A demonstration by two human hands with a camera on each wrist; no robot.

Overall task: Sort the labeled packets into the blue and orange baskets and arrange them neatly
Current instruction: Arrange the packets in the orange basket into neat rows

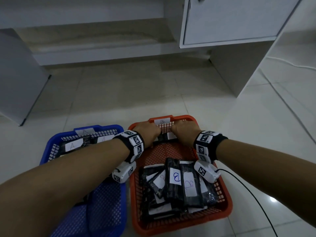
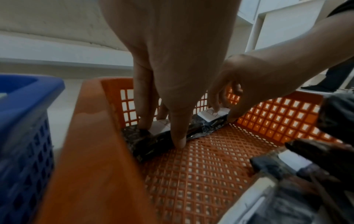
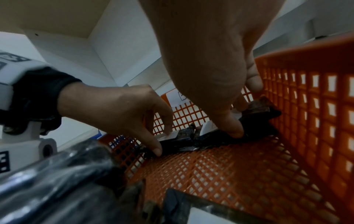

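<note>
Two baskets stand side by side on the floor: the blue basket (image 1: 51,144) (image 2: 25,121), tagged A, and the orange basket (image 1: 229,207) (image 2: 91,151) (image 3: 316,106), tagged B. Two black packets with white labels lie end to end along the orange basket's far wall. My left hand (image 1: 150,132) (image 2: 161,128) (image 3: 162,139) pinches the left packet (image 2: 138,139) (image 3: 178,144), thumb in front and fingers behind. In the same way my right hand (image 1: 183,132) (image 2: 222,113) (image 3: 237,118) pinches the right packet (image 2: 210,128) (image 3: 258,119). Several B packets (image 1: 174,185) are heaped at the near end. A-labelled packets (image 1: 73,145) line the blue basket's far end.
A white cabinet (image 1: 230,19) with a door hangs over the floor beyond the baskets, and a white panel (image 1: 17,79) stands at the left. A black cable (image 1: 256,199) runs from my right wrist across the tiles. The middle of the orange basket's mesh floor is bare.
</note>
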